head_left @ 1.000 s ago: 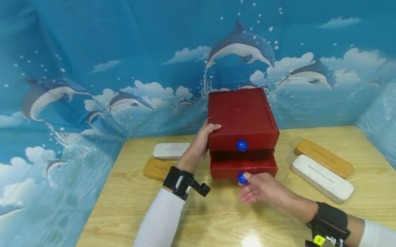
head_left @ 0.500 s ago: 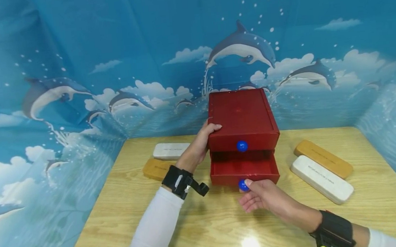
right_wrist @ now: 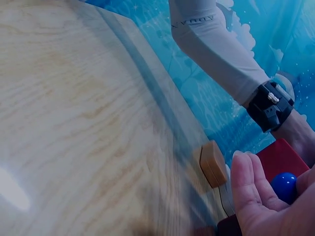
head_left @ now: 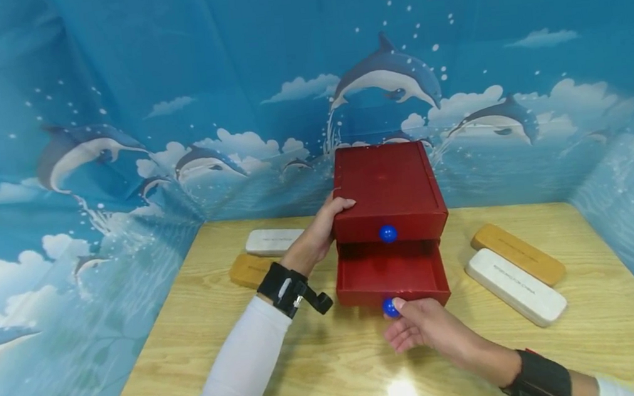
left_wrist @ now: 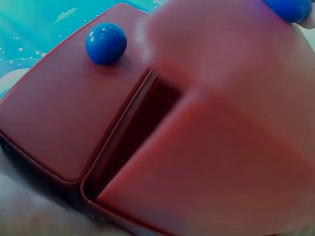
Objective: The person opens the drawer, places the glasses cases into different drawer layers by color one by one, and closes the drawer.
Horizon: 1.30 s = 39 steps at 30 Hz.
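Observation:
A red two-drawer box [head_left: 383,183] with round blue knobs stands at the back of the table. Its lower drawer [head_left: 388,273] is pulled well out, and its bare red floor shows. My right hand [head_left: 427,327] pinches the lower blue knob [head_left: 391,307] between thumb and index finger, the other fingers loosely spread below. On the box's left side rests my left hand [head_left: 322,226], its thumb over the top edge; the other fingers are hidden behind the side. The upper drawer is closed, and its blue knob [left_wrist: 106,43] shows in the left wrist view.
Right of the box lie a tan oblong case [head_left: 517,253] and a white one [head_left: 516,286], side by side. Another white case [head_left: 273,241] and a tan case [head_left: 251,270] lie to the left, partly behind the left forearm. A dolphin-print backdrop [head_left: 259,58] surrounds the wooden table [head_left: 332,373].
The lower drawer has slid further out toward me, drawn by my right hand on its knob. My left hand has stayed in place on the box.

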### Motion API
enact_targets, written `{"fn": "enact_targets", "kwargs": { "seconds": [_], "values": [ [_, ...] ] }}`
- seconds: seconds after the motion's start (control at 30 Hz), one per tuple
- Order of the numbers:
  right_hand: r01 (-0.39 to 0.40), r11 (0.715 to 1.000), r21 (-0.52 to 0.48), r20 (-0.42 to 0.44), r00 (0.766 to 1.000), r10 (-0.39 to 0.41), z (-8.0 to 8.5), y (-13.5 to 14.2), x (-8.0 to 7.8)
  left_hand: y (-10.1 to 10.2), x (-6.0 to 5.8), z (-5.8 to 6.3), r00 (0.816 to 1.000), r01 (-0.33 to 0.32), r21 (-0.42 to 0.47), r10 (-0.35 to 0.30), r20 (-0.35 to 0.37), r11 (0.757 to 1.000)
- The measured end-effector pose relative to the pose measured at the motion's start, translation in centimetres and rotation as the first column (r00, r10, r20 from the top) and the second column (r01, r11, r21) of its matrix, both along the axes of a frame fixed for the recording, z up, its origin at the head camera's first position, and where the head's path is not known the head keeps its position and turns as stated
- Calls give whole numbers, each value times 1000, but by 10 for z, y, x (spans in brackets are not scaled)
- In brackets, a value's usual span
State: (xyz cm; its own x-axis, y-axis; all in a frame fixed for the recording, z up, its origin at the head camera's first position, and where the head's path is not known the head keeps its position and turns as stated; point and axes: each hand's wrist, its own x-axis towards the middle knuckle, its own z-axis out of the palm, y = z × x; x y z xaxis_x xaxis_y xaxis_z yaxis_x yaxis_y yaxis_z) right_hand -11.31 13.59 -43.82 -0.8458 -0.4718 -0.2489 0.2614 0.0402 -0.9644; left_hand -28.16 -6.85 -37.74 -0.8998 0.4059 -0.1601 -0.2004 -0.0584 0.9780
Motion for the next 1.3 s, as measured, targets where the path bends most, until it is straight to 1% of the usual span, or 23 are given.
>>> {"fn": "enact_targets", "kwargs": {
  "seconds": [0.37,0.67,0.87,1.13,1.3],
  "values": [
    [3,1000,0,5,1000,-3,-2,-2,13,2,1,1,1000,-22,0,21,22,1000],
    [15,1000,2,19,1000,-15,-3,-2,23,2,1,-1,999,-33,9,33,17,999],
    [20,1000,2,24,1000,-20,-4,-4,29,1,1,0,1000,-22,6,22,-5,1000],
    [3,1000,-1,44,999,-3,-6,-3,35,0,0,1,1000,-6,-12,6,10,1000],
    [5,1000,6,45,999,-5,-6,-3,38,0,0,1,1000,1,-4,-1,4,1000]
  ]
}}
